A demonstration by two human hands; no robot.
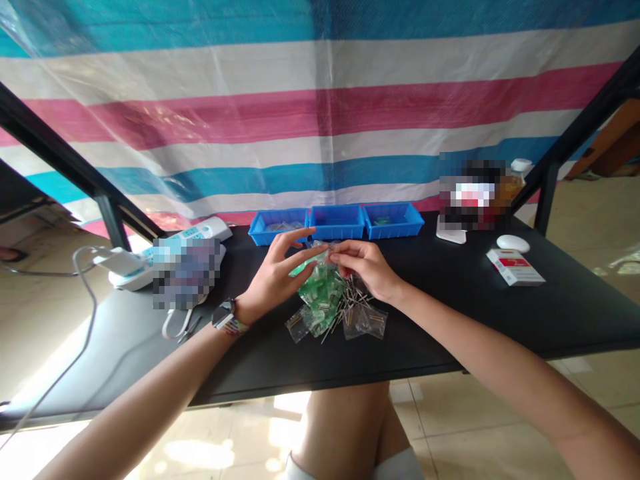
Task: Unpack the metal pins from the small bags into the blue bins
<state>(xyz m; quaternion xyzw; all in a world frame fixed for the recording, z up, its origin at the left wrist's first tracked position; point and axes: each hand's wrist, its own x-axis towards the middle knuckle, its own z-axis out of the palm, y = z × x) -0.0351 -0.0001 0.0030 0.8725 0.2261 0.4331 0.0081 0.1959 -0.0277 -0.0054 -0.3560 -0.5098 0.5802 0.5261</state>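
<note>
My left hand [287, 270] is over the left side of a pile, its fingers apart and the fingertips near a small clear bag. My right hand [367, 267] pinches that small clear plastic bag [324, 252] between thumb and fingers. Beneath both hands lie green plastic packets [321, 293] heaped on the black table [250, 370]. Thin metal rods [345, 303] spread out at the right of the packets. Small clear bags with brass-coloured pins [373, 321] lie in front of the rods, and another clear bag [299, 325] is at the front left.
Three blue bins [337, 231] stand in a row behind the pile. A power strip [170, 250] with cables is at the left. On the right are a red-and-white box [516, 268], a white oval object [513, 244] and a bottle [519, 175]. Striped sheeting hangs behind.
</note>
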